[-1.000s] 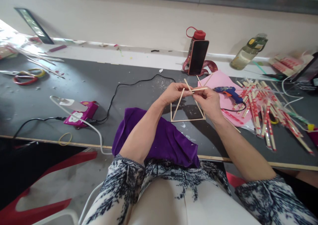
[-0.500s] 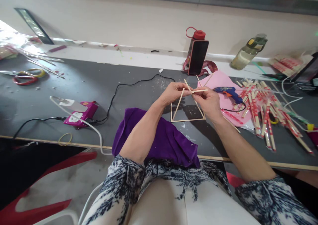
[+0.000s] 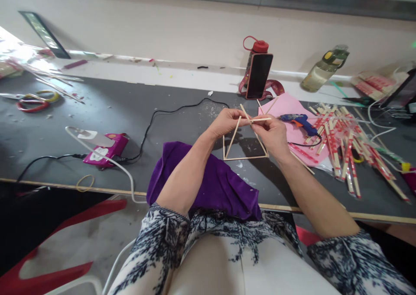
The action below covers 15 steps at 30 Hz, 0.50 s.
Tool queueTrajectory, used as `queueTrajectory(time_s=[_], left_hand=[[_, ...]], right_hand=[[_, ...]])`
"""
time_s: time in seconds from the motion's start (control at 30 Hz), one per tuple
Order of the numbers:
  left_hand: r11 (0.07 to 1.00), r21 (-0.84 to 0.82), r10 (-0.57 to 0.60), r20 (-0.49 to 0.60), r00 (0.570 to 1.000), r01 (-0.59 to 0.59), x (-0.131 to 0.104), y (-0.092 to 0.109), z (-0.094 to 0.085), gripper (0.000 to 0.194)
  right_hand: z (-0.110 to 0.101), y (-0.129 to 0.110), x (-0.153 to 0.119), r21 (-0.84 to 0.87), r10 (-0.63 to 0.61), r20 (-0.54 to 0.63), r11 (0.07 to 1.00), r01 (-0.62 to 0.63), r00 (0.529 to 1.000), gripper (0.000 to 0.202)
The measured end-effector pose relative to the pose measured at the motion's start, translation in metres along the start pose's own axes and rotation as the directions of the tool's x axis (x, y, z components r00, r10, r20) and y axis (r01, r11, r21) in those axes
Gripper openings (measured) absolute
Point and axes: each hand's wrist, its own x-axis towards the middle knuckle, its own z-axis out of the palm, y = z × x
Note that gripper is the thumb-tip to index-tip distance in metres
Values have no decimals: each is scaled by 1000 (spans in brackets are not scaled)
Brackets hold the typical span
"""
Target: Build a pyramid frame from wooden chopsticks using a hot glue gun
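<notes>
A frame of thin wooden sticks (image 3: 246, 158) stands on the grey table, with slanting sticks rising from its corners. My left hand (image 3: 226, 122) pinches sticks near the top of the frame. Close beside it, my right hand (image 3: 271, 132) is closed on a short stick (image 3: 261, 119) lying crosswise at the top. The fingertips of both hands nearly meet and hide the joint. Right of my hands, a blue glue gun (image 3: 300, 122) lies on pink paper (image 3: 286, 104).
Wrapped chopsticks (image 3: 347, 143) are heaped at the right. A phone (image 3: 259, 76) leans on a red-capped bottle (image 3: 260, 46); another bottle (image 3: 325, 69) stands behind. Purple cloth (image 3: 224, 186) lies at the front edge. Left are a pink power box (image 3: 107, 149), black cable and scissors (image 3: 34, 103).
</notes>
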Motion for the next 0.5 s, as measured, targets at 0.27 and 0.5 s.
queueTrajectory(time_s=[0.27, 0.5], left_hand=[[1000, 12, 13, 7, 1000, -13, 0, 0, 0, 30], [998, 67, 7, -5, 1000, -6, -1, 2, -1, 28]], right_hand=[[-3, -4, -5, -16, 16, -30, 1000, -16, 999, 16], [-72, 2, -27, -164, 38, -167, 984, -66, 985, 16]])
